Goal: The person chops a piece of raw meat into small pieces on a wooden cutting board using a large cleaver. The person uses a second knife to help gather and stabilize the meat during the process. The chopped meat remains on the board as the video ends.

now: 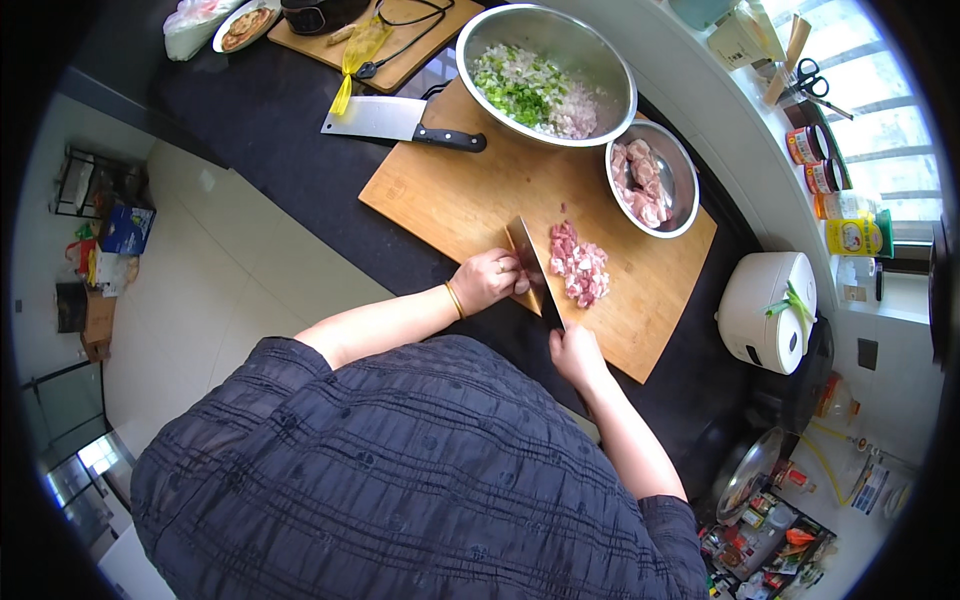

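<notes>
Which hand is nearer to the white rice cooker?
Right. The right hand, gripping the knife, is left of the rice cooker, across the corner of the cutting board. The left hand is farther left, beside the blade.

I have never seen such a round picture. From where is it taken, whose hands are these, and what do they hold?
No machine here: a person works with two bare hands. A wide fisheye camera on that person's head looks down, so straight edges bend. The right hand grips a cleaver; the left hand is curled beside it, by what seems a piece of meat. On the wooden board lies diced meat. At its far side stand a large steel bowl with chopped greens and a smaller bowl with raw meat pieces. A second cleaver lies left of the large bowl.
</notes>
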Demonstrator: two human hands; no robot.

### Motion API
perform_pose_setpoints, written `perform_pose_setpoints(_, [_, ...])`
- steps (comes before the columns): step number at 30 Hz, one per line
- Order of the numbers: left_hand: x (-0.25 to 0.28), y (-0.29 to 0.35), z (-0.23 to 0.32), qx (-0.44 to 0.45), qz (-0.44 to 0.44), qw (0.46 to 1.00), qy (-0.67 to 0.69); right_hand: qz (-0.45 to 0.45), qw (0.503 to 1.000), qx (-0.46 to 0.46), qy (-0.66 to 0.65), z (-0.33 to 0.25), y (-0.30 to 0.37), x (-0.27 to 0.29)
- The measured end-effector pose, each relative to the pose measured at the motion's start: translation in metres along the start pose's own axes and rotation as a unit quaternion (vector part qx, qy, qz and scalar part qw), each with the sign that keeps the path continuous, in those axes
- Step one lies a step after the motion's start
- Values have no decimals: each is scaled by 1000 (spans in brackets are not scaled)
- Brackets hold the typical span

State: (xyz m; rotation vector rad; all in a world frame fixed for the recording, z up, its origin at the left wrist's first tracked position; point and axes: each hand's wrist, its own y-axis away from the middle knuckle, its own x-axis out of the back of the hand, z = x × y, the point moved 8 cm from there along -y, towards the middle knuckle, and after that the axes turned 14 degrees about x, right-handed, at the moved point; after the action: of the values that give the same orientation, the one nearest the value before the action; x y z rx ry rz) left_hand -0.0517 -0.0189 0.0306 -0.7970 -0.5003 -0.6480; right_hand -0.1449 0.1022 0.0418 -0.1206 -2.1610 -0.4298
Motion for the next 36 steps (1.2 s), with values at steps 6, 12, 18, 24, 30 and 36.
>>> perform_pose_setpoints(6, [-1, -1, -1, 2, -13, 1000, -5, 22, 999, 37, 15, -25, -74, -4])
perform_pose_setpoints(12, [2, -2, -2, 9, -9, 1000, -19, -1, 999, 25, -34, 14, -11, -15])
perform_pose_setpoints(18, [1, -4, 3, 4, -17, 1000, -11, 14, 997, -21, -71, 14, -31, -8])
perform_pose_setpoints(24, [12, -2, 6, 3, -22, 1000, 7, 83, 992, -63, -70, 55, -41, 12])
perform_pose_setpoints(30, [17, -4, 15, -58, -49, 997, 14, 105, 987, -18, -121, 18, -17, 30])
perform_pose_setpoints(36, [-11, -14, 16, -35, -40, 999, -6, 120, 982, -38, -141, 19, 0, 23])
